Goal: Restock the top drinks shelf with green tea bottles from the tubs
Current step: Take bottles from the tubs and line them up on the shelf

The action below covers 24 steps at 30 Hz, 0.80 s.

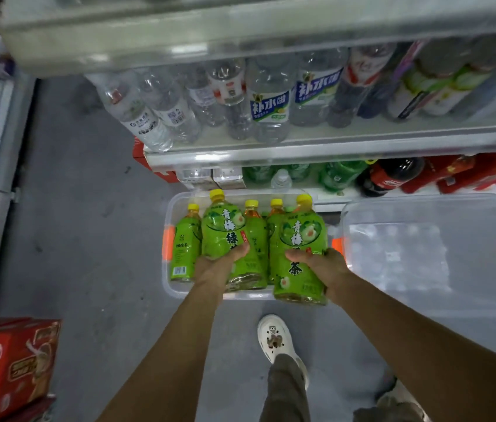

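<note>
Gripping one green tea bottle (pixel 225 226) in left hand (pixel 220 263), fingers curled round its body; right hand (pixel 316 263) wrapped round another green tea bottle (pixel 300 254). Both raised above clear tub (pixel 169 287) on floor, three more bottles (pixel 184 242) standing inside. Lidded tub (pixel 429 257) just beside.

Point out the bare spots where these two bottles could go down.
Grey floor left of the open tub, toward the red carton, is bare. A small strip lies between tub and white shoe. Inside the tub, the green tea bottles stand crowded.
</note>
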Each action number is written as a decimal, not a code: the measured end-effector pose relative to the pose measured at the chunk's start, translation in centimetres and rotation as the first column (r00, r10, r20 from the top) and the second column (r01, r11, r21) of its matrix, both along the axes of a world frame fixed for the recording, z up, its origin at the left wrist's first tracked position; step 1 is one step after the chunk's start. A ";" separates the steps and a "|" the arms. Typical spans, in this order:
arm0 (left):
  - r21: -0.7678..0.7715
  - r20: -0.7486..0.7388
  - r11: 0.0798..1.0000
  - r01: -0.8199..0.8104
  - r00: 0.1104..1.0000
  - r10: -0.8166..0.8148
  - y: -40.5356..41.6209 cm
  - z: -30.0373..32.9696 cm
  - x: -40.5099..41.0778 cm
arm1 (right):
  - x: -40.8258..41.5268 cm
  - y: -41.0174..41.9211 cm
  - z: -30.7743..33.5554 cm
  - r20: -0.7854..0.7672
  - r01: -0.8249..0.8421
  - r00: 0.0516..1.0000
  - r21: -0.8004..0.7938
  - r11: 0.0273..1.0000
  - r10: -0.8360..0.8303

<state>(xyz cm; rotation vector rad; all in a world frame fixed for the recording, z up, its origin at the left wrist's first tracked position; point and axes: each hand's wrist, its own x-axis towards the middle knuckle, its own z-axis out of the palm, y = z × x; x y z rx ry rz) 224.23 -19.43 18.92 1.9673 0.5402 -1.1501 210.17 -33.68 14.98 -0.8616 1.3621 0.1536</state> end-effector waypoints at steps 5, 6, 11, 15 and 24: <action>-0.163 -0.005 0.986 0.034 0.999 -0.036 -1.8 6.6 -5.4 | -4.7 -3.5 6.7 0.121 -0.049 0.992 0.008 0.999 0.047; -0.205 0.001 0.977 0.050 0.999 -0.051 -2.5 8.0 -6.5 | -5.9 -4.4 8.0 0.141 -0.059 0.988 -0.002 0.998 0.059; -0.402 0.014 0.910 0.101 0.994 -0.104 -7.1 14.8 -12.5 | -12.3 -9.7 15.6 0.268 -0.121 0.953 -0.092 0.988 0.141; -0.561 0.013 0.818 0.129 0.989 -0.146 -11.6 20.9 -17.6 | -18.2 -14.7 21.9 0.368 -0.143 0.910 -0.153 0.978 0.191; -0.763 0.170 0.582 0.282 0.956 -0.239 -23.4 31.3 -29.5 | -33.1 -25.3 35.1 0.525 -0.049 0.823 -0.313 0.948 0.216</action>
